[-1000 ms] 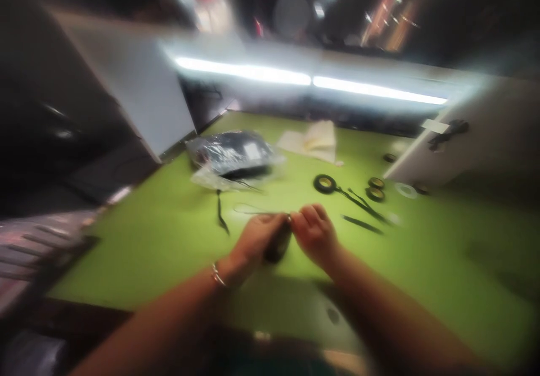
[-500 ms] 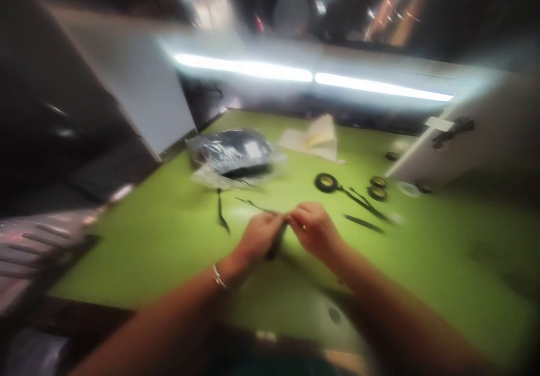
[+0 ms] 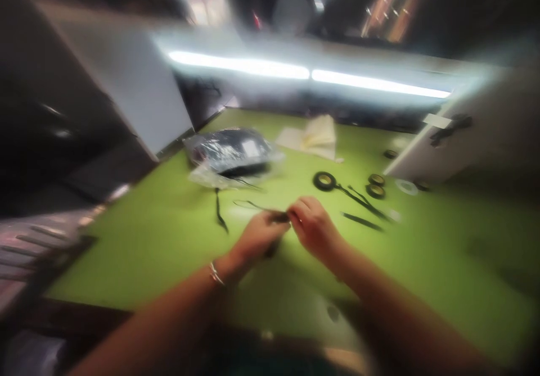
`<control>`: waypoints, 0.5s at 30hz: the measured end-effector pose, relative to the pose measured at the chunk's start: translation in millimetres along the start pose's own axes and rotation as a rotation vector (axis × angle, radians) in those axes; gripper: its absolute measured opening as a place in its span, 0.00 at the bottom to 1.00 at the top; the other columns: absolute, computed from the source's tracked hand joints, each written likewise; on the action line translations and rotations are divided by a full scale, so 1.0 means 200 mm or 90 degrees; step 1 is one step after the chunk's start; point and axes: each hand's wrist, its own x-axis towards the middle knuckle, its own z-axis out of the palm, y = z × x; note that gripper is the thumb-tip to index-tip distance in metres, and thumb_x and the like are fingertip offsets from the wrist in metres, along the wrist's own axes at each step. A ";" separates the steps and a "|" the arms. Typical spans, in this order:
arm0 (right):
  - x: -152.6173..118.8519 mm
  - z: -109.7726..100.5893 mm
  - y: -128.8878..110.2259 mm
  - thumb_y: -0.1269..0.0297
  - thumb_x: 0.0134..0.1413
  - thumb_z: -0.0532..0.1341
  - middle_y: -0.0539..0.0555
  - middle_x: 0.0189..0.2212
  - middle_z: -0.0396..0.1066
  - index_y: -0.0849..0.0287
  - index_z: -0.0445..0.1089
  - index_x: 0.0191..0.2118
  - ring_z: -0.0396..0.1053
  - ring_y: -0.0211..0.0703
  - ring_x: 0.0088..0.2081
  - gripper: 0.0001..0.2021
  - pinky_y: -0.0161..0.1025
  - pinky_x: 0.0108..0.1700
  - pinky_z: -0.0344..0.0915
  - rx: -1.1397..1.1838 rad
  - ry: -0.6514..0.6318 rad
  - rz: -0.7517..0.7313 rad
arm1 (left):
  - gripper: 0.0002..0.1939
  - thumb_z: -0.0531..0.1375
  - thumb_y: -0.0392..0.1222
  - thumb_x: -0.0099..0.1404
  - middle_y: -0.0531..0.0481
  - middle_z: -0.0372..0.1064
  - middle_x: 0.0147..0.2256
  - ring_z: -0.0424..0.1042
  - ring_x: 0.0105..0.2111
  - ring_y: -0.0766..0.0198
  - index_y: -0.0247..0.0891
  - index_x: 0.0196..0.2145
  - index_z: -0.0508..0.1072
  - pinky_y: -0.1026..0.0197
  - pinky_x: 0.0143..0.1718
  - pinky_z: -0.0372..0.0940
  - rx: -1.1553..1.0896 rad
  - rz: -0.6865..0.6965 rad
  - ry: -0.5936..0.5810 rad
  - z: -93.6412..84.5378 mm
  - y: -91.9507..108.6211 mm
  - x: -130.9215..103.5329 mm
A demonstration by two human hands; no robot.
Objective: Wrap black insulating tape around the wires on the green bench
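Hands, left hand and right hand, each grip pinching one thin dark strip over matte green table.

Green worktop; white side panels; bright strip light behind; dim room.

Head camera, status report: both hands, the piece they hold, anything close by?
Left hand and right hand together pinching a thin dark strip. Picture blurred. Tape roll apart, beyond the right hand.

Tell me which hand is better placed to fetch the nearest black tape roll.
Right hand, likely: the black tape roll lies just beyond it on the green mat, while the left hand sits farther away.
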 end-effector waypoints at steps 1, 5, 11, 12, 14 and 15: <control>0.00 0.00 0.00 0.76 0.57 0.54 0.54 0.27 0.63 0.59 0.64 0.29 0.58 0.44 0.32 0.08 0.40 0.36 0.60 -0.024 0.006 -0.006 | 0.12 0.65 0.43 0.52 0.56 0.61 0.15 0.56 0.14 0.72 0.32 0.32 0.75 0.67 0.17 0.51 0.008 -0.003 -0.012 0.00 0.00 0.00; -0.01 0.01 -0.01 0.77 0.57 0.52 0.54 0.26 0.60 0.58 0.63 0.27 0.56 0.45 0.33 0.10 0.41 0.36 0.58 -0.114 0.045 -0.035 | 0.12 0.63 0.37 0.52 0.56 0.62 0.17 0.58 0.16 0.71 0.33 0.36 0.75 0.66 0.19 0.53 -0.028 -0.011 -0.014 -0.01 0.00 0.00; -0.02 0.01 -0.02 0.77 0.59 0.51 0.54 0.25 0.59 0.58 0.63 0.27 0.55 0.46 0.33 0.12 0.41 0.37 0.59 -0.166 0.052 -0.107 | 0.16 0.64 0.50 0.55 0.53 0.65 0.21 0.59 0.20 0.71 0.33 0.26 0.73 0.66 0.23 0.54 -0.029 0.019 0.043 -0.01 0.02 -0.01; -0.02 0.01 -0.02 0.77 0.59 0.52 0.54 0.25 0.59 0.59 0.64 0.28 0.55 0.46 0.33 0.11 0.41 0.37 0.60 -0.166 0.052 -0.115 | 0.19 0.63 0.54 0.56 0.53 0.65 0.21 0.58 0.20 0.71 0.32 0.25 0.73 0.66 0.23 0.54 -0.013 0.024 0.062 -0.01 0.01 -0.01; -0.02 0.01 -0.03 0.76 0.60 0.52 0.54 0.25 0.60 0.59 0.65 0.29 0.56 0.46 0.34 0.11 0.41 0.38 0.60 -0.163 0.053 -0.137 | 0.22 0.63 0.58 0.56 0.52 0.66 0.20 0.58 0.20 0.71 0.32 0.25 0.74 0.66 0.22 0.53 0.010 0.022 0.089 -0.01 0.00 0.00; -0.02 0.01 -0.03 0.76 0.60 0.53 0.54 0.25 0.60 0.59 0.66 0.29 0.56 0.46 0.34 0.10 0.41 0.39 0.61 -0.161 0.050 -0.152 | 0.23 0.63 0.58 0.55 0.52 0.67 0.20 0.58 0.20 0.70 0.31 0.25 0.74 0.66 0.22 0.53 0.009 0.019 0.094 -0.02 -0.01 0.00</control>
